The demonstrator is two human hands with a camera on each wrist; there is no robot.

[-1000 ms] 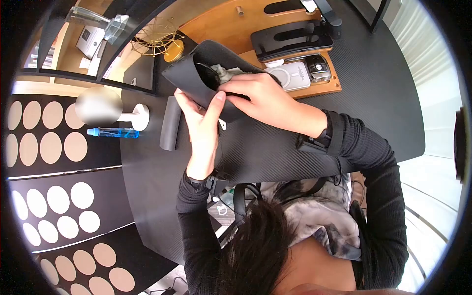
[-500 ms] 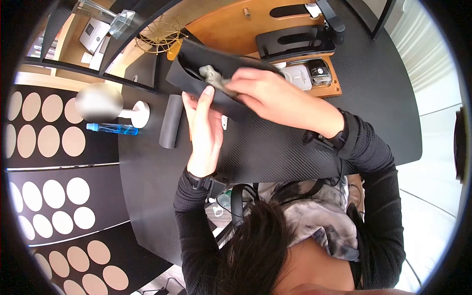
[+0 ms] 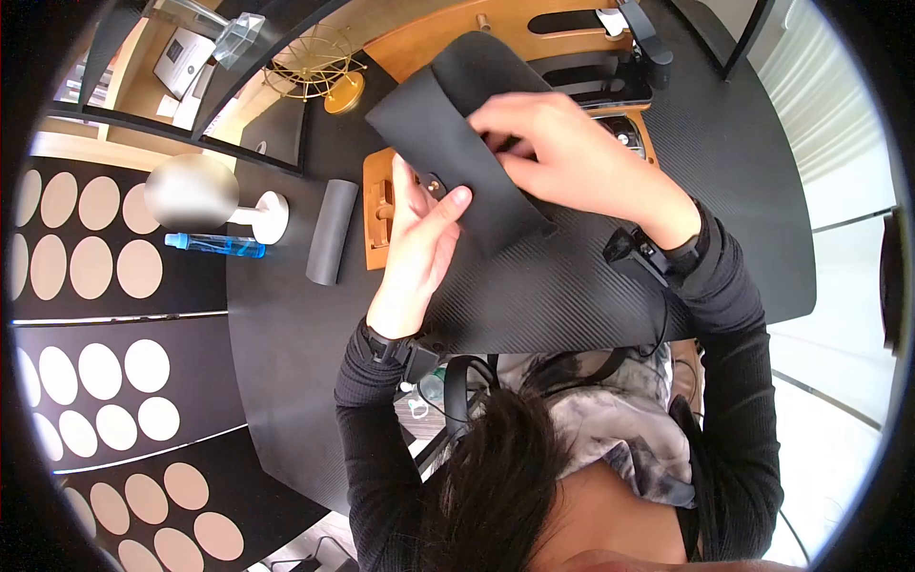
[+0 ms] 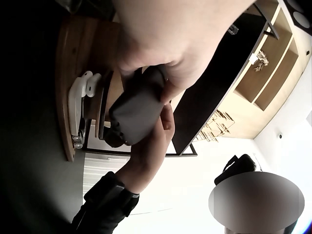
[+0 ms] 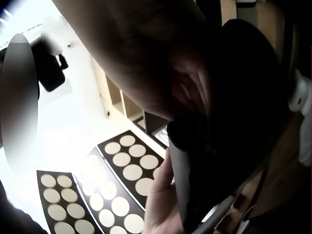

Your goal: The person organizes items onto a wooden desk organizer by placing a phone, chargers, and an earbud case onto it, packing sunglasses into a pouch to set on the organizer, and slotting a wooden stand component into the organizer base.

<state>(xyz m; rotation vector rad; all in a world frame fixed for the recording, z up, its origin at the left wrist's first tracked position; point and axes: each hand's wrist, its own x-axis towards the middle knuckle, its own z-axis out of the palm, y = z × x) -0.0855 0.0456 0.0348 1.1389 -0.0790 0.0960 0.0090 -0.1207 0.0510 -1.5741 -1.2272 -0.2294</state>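
Observation:
The soft black case (image 3: pixel 453 153) is held aslant above the desk, its flap raised. My left hand (image 3: pixel 419 248) grips its lower left side, thumb lying on the front beside a small metal snap. Curled fingers of my right hand (image 3: pixel 581 157) hold the case's right edge by the opening; their tips are partly hidden. Both hands meet the case (image 4: pixel 136 109) in the left wrist view, the left hand (image 4: pixel 170 34) above and the right hand (image 4: pixel 151 151) below. Deep shadow covers much of the case in the right wrist view. The inside of the case cannot be seen.
On the desk (image 3: pixel 315 381), a dark rolled object (image 3: pixel 333 232) lies left of a wooden stand (image 3: pixel 376 243). Further left are a round white-based mirror (image 3: pixel 272 217) and a blue bottle (image 3: pixel 214 245). A wooden organizer (image 3: pixel 419 48) and a gold wire ornament (image 3: pixel 310 69) stand behind.
The case has turned so that its front faces up, and the pale cloth seen in its opening is out of sight. My left thumb has moved down near the snap.

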